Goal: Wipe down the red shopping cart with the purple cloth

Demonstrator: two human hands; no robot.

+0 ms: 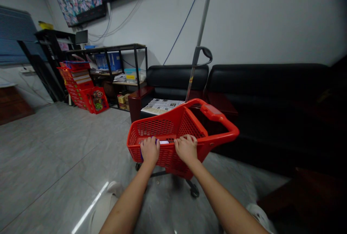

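a red shopping cart (166, 157) stands just in front of me, its long axis running left to right, with its handle (214, 112) end nearer my right hand (187, 148). the fingers of that hand and of my left hand (150, 150) curl at its near rim, the left beside a pale thing (164, 142), but i cannot tell whether they grip. open grey floor (67, 143) spreads leftward; a black sofa (265, 86) lies beyond.
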